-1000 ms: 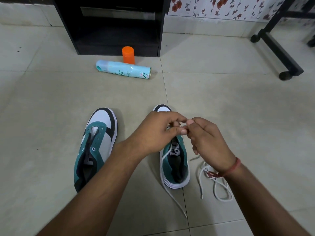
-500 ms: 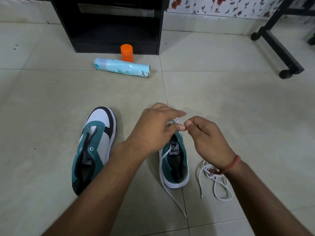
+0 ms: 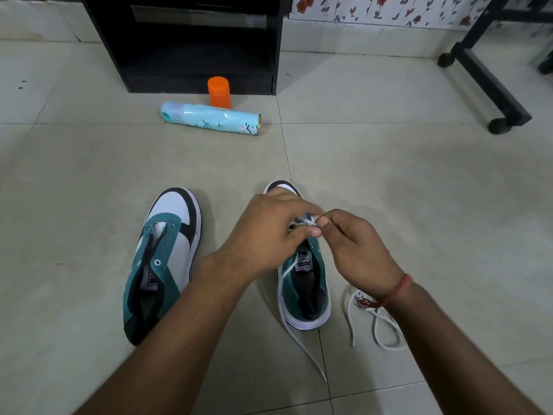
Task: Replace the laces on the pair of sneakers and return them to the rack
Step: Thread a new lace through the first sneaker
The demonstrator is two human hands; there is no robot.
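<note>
On the tiled floor (image 3: 389, 175), a pale blue spray can (image 3: 211, 118) lies on its side in front of a black rack (image 3: 185, 43), an orange cap (image 3: 219, 91) just behind it. A loose white lace (image 3: 377, 322) is coiled under the right wrist. Both sneakers point toes toward the rack, long axes running away from the person. The left sneaker (image 3: 163, 262) sits unlaced. The left hand (image 3: 266, 232) and right hand (image 3: 356, 247) meet over the right sneaker (image 3: 305, 289), hiding its forepart, both pinching its white lace (image 3: 291, 330)

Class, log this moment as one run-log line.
step: lacing right sneaker | left hand, right hand: pinch white lace | left sneaker: unlaced | spare lace: floor
</note>
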